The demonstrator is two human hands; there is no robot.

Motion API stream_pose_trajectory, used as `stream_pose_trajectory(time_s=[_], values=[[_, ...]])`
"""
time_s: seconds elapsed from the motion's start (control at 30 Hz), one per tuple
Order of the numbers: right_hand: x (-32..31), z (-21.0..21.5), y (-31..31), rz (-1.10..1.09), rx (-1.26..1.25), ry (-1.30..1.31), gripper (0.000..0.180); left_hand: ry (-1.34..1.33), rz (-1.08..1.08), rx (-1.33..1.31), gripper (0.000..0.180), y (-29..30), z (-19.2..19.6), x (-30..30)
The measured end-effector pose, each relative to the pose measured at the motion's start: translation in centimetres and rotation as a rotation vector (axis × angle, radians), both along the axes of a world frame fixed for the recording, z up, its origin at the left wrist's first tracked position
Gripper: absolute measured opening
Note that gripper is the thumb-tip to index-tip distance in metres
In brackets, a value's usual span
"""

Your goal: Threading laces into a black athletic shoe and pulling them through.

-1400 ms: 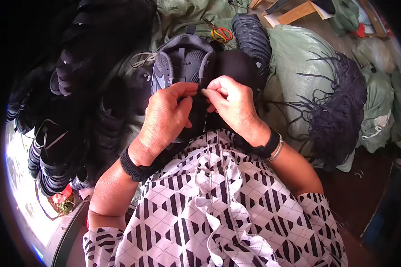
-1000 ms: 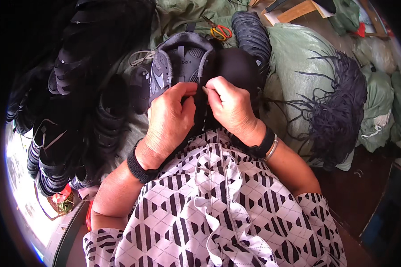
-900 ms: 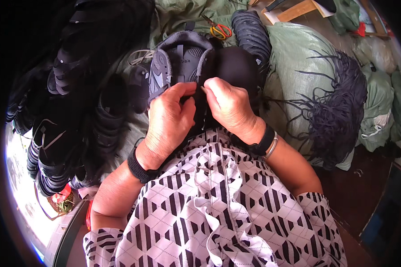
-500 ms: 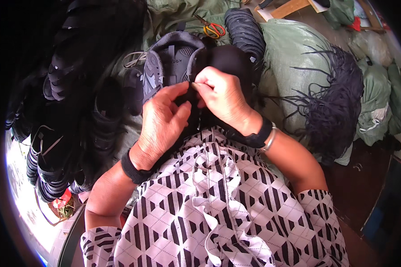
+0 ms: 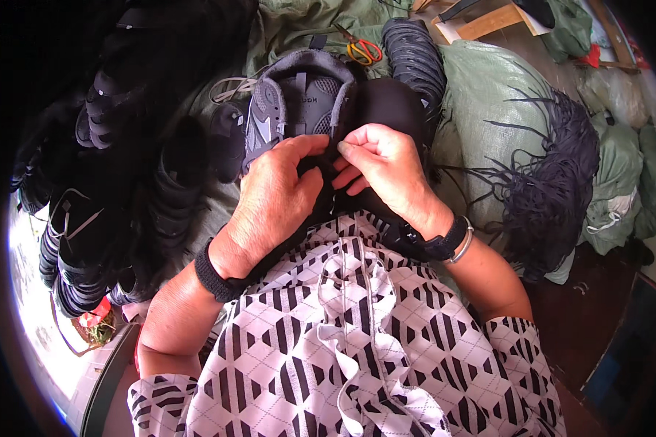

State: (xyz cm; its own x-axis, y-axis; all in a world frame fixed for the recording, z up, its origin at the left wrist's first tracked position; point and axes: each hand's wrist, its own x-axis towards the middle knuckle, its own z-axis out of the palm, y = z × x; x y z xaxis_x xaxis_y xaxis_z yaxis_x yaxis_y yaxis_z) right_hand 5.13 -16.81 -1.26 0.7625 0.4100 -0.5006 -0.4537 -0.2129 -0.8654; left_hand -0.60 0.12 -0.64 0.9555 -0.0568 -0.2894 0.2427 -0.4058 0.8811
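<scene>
My left hand (image 5: 280, 193) and right hand (image 5: 386, 171) meet fingertip to fingertip, both pinched on the dark shoe upper (image 5: 299, 102) in my lap — it runs straight away from me, equally near both grips.

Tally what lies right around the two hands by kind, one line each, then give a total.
Dark shoe upper being worked by the left hand and right hand: 1
Scissors with orange and yellow handles: 1
Bundle of black laces: 1
Green sack under the laces: 1
Black wristbands, left wristband and right wristband: 2
Total: 6
</scene>
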Motion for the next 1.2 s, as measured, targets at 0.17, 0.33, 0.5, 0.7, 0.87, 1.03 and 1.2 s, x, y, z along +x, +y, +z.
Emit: stream_pose_trajectory(time_s=[0.17,0.33,0.5,0.7,0.87,1.03,1.2], values=[[-0.4,-0.3,-0.4,-0.075,0.007,-0.059,0.013,0.111,0.071,-0.167,0.039,-0.3,0.8,-0.2],[-1.3,-1.6,0.2,-0.071,-0.075,-0.324,0.009,0.077,0.140,-0.252,0.036,-0.6,-0.2,-0.9],[-1.6,-3.2,0.4,0.016,-0.265,-0.977,0.006,-0.275,0.073,0.033,0.038,-0.9,-1.6,-1.6],[-1.0,-2.5,0.3,0.063,-0.296,-1.138,0.008,0.045,0.150,-0.286,0.038,-0.7,-0.7,-1.4],[-0.8,-2.6,0.5,0.078,-0.313,-1.165,0.006,0.122,0.139,-0.390,0.041,0.0,-0.5,-1.1],[-1.5,-2.6,1.1,-0.092,-0.176,-0.742,0.007,0.158,0.146,-0.471,0.043,0.1,-0.6,-1.0],[-1.9,-2.1,1.4,-0.156,-0.135,-0.479,0.005,0.195,0.136,-0.509,0.045,0.4,-0.6,-1.2]])
